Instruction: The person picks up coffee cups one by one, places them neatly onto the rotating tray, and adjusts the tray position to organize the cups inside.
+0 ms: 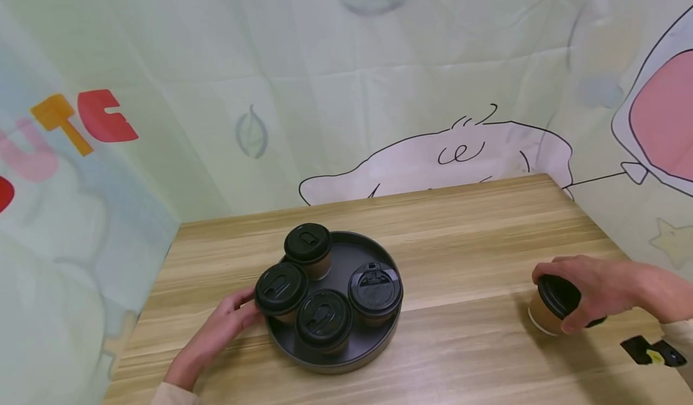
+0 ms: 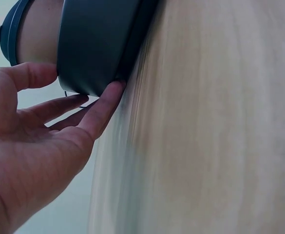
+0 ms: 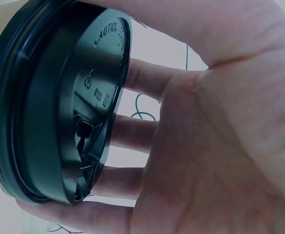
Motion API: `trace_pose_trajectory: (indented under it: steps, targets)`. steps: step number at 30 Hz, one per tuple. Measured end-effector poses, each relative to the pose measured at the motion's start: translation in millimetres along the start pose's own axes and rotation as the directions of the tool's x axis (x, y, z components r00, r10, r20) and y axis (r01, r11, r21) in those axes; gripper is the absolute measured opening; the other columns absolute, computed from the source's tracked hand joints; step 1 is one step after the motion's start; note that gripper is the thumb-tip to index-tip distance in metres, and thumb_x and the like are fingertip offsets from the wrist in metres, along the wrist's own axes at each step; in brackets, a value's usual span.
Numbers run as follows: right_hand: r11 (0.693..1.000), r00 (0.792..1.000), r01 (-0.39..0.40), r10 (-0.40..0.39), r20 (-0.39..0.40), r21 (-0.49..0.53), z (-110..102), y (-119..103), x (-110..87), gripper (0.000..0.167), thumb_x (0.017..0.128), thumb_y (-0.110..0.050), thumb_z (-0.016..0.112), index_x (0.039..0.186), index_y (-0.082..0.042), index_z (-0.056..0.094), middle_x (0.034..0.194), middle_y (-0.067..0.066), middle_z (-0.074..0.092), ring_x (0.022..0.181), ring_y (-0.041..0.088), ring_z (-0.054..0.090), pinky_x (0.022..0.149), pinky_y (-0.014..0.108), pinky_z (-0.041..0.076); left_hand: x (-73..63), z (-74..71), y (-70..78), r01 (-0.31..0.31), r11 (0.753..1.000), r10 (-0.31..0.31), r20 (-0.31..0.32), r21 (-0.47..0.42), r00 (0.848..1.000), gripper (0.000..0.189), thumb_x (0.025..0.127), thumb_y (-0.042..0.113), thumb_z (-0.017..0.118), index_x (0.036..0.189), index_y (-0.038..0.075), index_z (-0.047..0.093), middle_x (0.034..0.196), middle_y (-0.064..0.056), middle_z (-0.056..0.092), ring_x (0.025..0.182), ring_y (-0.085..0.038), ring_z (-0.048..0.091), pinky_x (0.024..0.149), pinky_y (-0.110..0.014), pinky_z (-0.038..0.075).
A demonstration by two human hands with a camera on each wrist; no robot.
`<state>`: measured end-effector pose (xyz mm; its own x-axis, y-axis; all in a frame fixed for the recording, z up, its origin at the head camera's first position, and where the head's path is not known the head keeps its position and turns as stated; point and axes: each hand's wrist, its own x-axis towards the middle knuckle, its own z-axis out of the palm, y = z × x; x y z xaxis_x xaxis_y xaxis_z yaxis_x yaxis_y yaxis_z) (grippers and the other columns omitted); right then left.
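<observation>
My right hand [image 1: 612, 290] grips a brown paper coffee cup [image 1: 544, 315] with a black lid, at the right of the table. Fingers and thumb spread round the lid [image 3: 40, 117], seen close up in the right wrist view. At the left, a round dark tray [image 1: 346, 364] carries several lidded coffee cups [image 1: 323, 321]. My left hand [image 1: 224, 324] touches the tray's left side; in the left wrist view its fairly straight fingers rest along the tray wall [image 2: 93, 44], the thumb near the rim below a cup [image 2: 39, 34].
The wooden table [image 1: 460, 333] stretches between the tray and the cup at the right. A printed curtain [image 1: 303, 92] with cartoon drawings hangs behind it and at both sides. A small black and yellow object [image 1: 652, 352] shows by the right sleeve.
</observation>
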<state>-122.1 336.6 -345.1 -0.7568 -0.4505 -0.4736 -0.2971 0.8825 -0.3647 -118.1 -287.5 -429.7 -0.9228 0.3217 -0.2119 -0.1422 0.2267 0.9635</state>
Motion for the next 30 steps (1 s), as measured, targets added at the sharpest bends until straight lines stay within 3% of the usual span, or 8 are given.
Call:
trace_pose_trajectory:
  steps: [9, 19, 24, 30]
  targets:
    - [1.000, 1.000, 0.027, -0.027, -0.002, 0.006, -5, -4, 3.4, 0.071, 0.072, -0.032, 0.094, 0.129, -0.016, 0.056, 0.110, 0.000, 0.055, 0.094, 0.019, 0.054, 0.071, 0.029, 0.050, 7.9, -3.8, 1.9, 0.008, 0.999, -0.008, -0.004, 0.032, 1.000, 0.055, 0.110, 0.023, 0.050, 0.152, -0.012, 0.041, 0.153, -0.028, 0.045, 0.121, -0.017, 0.062, 0.100, -0.026, 0.052]
    - [0.997, 0.997, 0.075, -0.076, -0.027, -0.035, -6, -9, 7.8, 0.069, 0.071, -0.036, 0.093, 0.127, -0.019, 0.057, 0.109, -0.003, 0.055, 0.091, 0.014, 0.054, 0.070, 0.027, 0.049, 20.6, -8.3, 6.3, 0.016, 0.999, -0.016, -0.001, 0.041, 1.000, 0.052, 0.112, 0.021, 0.045, 0.151, -0.012, 0.042, 0.154, -0.026, 0.046, 0.133, -0.026, 0.055, 0.106, -0.031, 0.049]
    - [0.995, 0.995, 0.092, -0.094, -0.035, -0.049, -7, -11, 10.8, 0.069, 0.071, -0.037, 0.093, 0.127, -0.019, 0.057, 0.110, -0.003, 0.056, 0.093, 0.014, 0.054, 0.072, 0.028, 0.050, 26.2, -9.9, 6.4, 0.014, 0.999, -0.014, 0.000, 0.046, 1.000, 0.050, 0.112, 0.021, 0.042, 0.151, -0.011, 0.043, 0.153, -0.025, 0.047, 0.134, -0.026, 0.053, 0.110, -0.034, 0.047]
    - [0.995, 0.996, 0.086, -0.088, -0.030, -0.054, -8, -14, 13.8, 0.071, 0.071, -0.038, 0.094, 0.128, -0.018, 0.057, 0.110, -0.002, 0.056, 0.093, 0.016, 0.055, 0.072, 0.028, 0.050, 34.8, -11.0, 6.8, 0.004, 1.000, -0.004, 0.023, 0.001, 1.000, 0.050, 0.113, 0.020, 0.041, 0.152, -0.012, 0.041, 0.155, -0.026, 0.044, 0.131, -0.018, 0.054, 0.107, -0.027, 0.047]
